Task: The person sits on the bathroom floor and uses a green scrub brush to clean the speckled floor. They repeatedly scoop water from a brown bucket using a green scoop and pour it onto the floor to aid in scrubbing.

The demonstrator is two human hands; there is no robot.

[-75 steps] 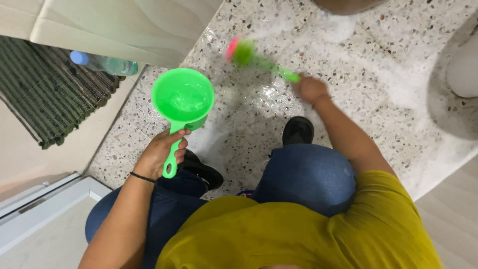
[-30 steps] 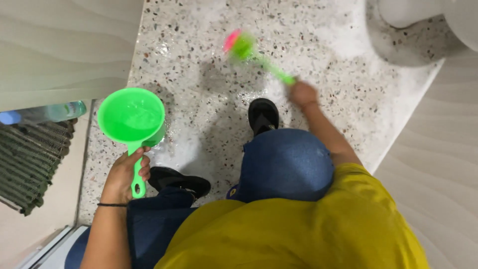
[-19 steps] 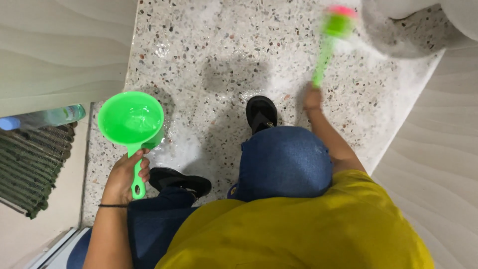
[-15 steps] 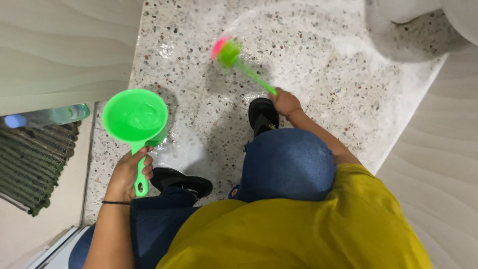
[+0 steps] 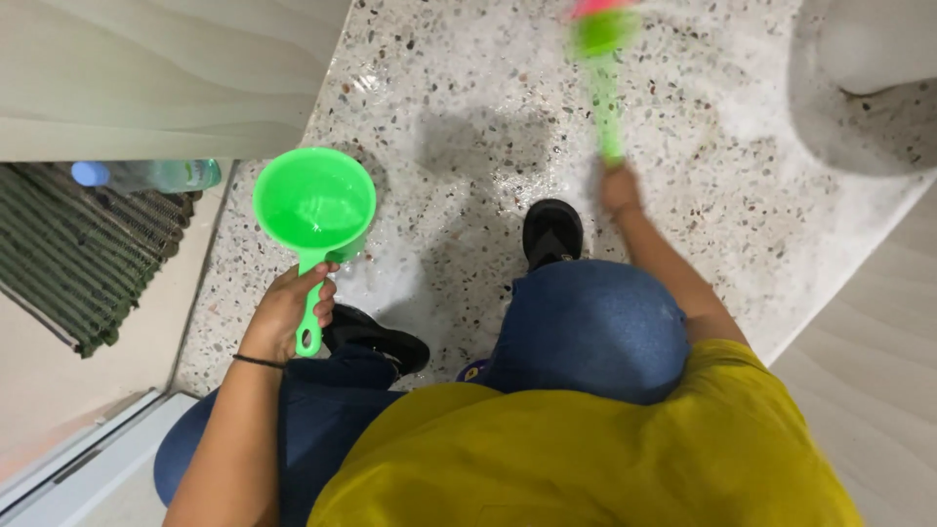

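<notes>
Overhead view of one person crouched on a wet, speckled terrazzo floor (image 5: 468,88), with two hands in use and one tool in each. Counted items: one green dipper, one green scrubbing brush, two black shoes, one plastic bottle, one ribbed dark mat.

Left hand (image 5: 288,310): forearm rises from the near left edge, wrist ringed by a thin black band, fingers clamped round the dipper's handle. The green dipper (image 5: 314,202) is held level above the floor at left centre, bowl mouth upward; its long axis runs near to far, handle toward the person and bowl on the far end.

Right hand (image 5: 619,187): arm stretched forward past the right knee, elbow almost straight, fist wrapped round the near end of the brush handle; the grip itself is blurred. The scrubbing brush (image 5: 603,78) lies to the far right of centre, its long axis almost straight near to far, green handle toward the hand and the blurred pink-and-green head pointing away at the top edge. Whether the head touches the floor cannot be told.

The two hands are well apart, with the knees in blue jeans between them. One black shoe (image 5: 552,231) stands just near of the right hand; the other black shoe (image 5: 376,340) sits just right of the left hand. The plastic bottle (image 5: 146,175) lies on its side at far left, beside the ribbed mat (image 5: 78,254).
</notes>
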